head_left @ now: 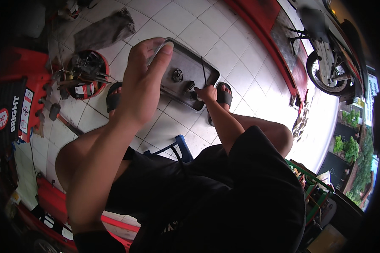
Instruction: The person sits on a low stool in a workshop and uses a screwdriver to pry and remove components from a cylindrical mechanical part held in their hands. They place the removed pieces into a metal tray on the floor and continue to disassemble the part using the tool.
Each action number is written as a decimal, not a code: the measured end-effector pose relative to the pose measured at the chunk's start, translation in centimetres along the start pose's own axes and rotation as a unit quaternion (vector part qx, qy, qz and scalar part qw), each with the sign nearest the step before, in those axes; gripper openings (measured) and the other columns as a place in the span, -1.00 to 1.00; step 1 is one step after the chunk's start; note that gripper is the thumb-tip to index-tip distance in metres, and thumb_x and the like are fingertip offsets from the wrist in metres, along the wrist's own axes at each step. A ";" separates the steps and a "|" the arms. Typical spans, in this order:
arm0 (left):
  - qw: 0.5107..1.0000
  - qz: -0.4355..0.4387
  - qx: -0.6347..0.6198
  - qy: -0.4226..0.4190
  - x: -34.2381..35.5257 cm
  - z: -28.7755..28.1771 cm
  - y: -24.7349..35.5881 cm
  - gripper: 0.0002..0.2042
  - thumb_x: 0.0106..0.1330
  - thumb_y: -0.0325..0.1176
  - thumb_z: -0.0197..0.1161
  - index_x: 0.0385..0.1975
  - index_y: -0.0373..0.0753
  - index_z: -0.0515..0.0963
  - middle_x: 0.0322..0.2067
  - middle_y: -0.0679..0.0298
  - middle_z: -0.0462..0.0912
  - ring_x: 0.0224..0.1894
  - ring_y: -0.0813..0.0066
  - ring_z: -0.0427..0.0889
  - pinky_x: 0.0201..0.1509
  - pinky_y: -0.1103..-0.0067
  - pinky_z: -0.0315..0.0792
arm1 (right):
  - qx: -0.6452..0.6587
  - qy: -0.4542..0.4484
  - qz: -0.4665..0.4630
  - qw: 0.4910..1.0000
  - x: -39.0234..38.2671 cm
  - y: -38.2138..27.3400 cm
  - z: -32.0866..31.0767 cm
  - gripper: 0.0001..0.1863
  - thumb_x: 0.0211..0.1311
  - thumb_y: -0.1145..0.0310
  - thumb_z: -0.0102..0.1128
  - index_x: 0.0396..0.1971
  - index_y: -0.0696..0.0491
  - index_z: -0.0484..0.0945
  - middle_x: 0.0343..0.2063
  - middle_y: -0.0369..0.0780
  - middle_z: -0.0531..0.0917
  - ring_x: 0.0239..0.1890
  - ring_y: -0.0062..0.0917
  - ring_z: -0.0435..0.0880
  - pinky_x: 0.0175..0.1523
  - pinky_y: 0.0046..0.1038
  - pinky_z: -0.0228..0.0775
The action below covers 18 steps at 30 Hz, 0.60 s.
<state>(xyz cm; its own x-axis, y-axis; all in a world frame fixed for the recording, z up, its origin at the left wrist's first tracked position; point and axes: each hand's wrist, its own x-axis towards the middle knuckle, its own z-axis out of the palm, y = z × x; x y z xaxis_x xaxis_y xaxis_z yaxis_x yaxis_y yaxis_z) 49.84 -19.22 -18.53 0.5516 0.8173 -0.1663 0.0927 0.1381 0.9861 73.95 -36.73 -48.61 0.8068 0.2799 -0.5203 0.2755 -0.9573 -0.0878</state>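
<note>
The tray, shallow, grey & prob. thin metal, lies on the tiled floor btwn the person's feet; it should be stiff & fairly light, best lifted by the rim on opp. sides. In it, L to R: the chunky dark part, approx. mid-tray, looks like solid metal, so prob. dense for its size, poss. greasy & slippery; grip it across its outer sides. Then the smaller dark part, prob. also hard & heavyish, to be pinched round its body. Next the thin dark rod, prob. light & stiff, best held at its near end. As for fingers: the L hand is raised at the tray's L side, thumb & fingertips curved toward each other w/ a gap btwn; can't tell if they touch the rim. The R hand, low at the tray's R end, has fingers curled in, apparently clamped on the rod's near end; exact finger contact is hidden.
</note>
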 end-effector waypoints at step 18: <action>0.994 -0.072 -0.009 -0.080 0.8 -0.9 -4.6 -0.41 0.28 -0.09 0.41 0.15 -0.38 0.43 0.11 0.07 0.54 0.11 0.43 0.52 0.15 0.53 0.40 | 0.627 -0.200 -0.038 0.751 -4.9 -1.4 -4.8 -0.57 0.05 0.09 0.54 -0.35 0.17 0.65 -0.67 -0.38 0.39 -0.67 -0.62 0.30 -0.55 -0.47 0.21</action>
<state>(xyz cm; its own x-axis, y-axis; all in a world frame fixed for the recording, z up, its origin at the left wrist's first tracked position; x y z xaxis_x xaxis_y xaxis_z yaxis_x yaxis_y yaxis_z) 49.10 -18.65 -23.24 0.6579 0.6897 -0.3026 0.1669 0.2583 0.9515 72.12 -36.40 -41.82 0.5220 0.5334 -0.6656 -0.6001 -0.3249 -0.7310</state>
